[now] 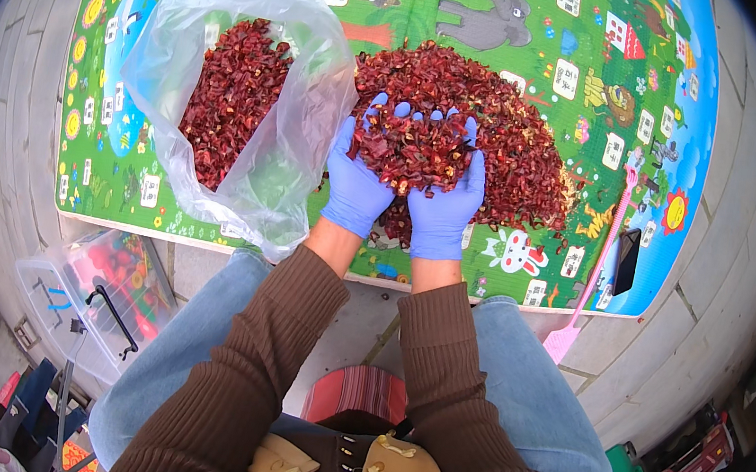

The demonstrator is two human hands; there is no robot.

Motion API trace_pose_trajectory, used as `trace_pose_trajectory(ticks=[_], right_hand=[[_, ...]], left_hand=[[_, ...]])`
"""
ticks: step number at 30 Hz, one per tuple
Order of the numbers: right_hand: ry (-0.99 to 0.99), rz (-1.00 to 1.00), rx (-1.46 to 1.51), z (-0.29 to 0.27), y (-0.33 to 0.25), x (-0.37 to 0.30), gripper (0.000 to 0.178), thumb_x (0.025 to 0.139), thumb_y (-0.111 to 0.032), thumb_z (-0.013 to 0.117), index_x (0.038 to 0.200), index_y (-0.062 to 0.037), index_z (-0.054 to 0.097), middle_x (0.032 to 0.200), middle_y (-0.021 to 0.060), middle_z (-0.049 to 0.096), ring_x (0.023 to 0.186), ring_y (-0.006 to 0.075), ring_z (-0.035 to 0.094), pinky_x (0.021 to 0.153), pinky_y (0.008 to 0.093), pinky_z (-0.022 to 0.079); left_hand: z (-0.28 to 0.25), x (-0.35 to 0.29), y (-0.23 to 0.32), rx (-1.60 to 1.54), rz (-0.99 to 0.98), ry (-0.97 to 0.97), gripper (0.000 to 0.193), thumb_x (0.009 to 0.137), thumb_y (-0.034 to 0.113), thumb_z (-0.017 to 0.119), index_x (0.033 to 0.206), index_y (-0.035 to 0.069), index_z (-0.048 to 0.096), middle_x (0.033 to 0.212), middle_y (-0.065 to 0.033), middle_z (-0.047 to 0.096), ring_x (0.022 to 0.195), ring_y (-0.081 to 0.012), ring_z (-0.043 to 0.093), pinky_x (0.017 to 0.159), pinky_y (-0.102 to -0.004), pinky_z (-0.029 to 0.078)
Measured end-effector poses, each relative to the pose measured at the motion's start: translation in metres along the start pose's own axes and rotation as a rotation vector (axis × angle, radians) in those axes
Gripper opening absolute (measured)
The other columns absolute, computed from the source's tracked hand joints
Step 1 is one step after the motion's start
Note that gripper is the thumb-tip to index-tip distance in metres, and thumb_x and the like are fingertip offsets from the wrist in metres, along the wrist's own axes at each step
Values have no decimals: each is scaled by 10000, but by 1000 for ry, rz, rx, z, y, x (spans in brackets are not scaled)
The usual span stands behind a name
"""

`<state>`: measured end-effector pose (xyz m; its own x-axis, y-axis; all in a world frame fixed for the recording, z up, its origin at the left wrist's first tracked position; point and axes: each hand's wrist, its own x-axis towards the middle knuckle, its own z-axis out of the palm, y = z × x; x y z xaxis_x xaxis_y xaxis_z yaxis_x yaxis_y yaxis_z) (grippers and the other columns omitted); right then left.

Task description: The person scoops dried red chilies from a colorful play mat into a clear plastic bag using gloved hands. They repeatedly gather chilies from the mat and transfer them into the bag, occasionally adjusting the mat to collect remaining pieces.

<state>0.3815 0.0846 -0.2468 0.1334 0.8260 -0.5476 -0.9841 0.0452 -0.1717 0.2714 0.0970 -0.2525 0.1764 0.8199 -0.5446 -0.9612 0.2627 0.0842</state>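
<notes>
My left hand [355, 193] and my right hand [444, 214], both in blue-violet gloves, are cupped side by side. Together they hold a heap of dark red dried petals [416, 150], with some yellowish bits among them. Behind and to the right of my hands spreads a large pile of the same petals [525, 136]. Left of my left hand a clear plastic bag [298, 154] lies with its mouth wide, facing up. Inside it is another mound of red petals [235, 88]. The cupped heap hides part of my fingers; several fingertips show at its far edge.
Everything lies on a green cartoon-animal mat [601, 65]. On its right side are a pink fly swatter [609, 238], overhanging the near edge, and a black phone [626, 261]. A clear plastic box [77, 311] stands near my left knee. Grey paving [722, 234] surrounds the mat.
</notes>
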Motion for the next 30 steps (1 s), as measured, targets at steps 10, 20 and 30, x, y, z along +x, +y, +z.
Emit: trace_pose_trajectory(ticks=[10, 20, 30], right_hand=[[-32, 6, -42, 5, -6, -1, 507, 1070, -351, 334, 1485, -87, 460, 1514, 141, 471, 1385, 344, 451, 1180, 536, 323], [-3, 5, -57, 7, -8, -2, 498, 1072, -359, 339, 1482, -106, 469, 1512, 124, 478, 1399, 321, 437, 1195, 523, 299], [44, -88, -62, 24, -18, -3, 473, 1070, -367, 369, 1443, -107, 501, 1464, 118, 519, 1354, 313, 473, 1159, 542, 356]], left_hand=[[5, 0, 5, -46, -32, -43, 556, 1066, 408, 230, 1549, 155, 335, 1561, -131, 406, 1429, -362, 387, 1194, -574, 271], [2, 0, 2, -129, -69, -91, 537, 1059, 390, 289, 1533, 150, 367, 1547, -134, 427, 1411, -355, 410, 1186, -568, 292], [32, -11, -11, -121, -65, -127, 544, 1051, 359, 328, 1544, 130, 356, 1535, -159, 440, 1418, -353, 409, 1190, -548, 298]])
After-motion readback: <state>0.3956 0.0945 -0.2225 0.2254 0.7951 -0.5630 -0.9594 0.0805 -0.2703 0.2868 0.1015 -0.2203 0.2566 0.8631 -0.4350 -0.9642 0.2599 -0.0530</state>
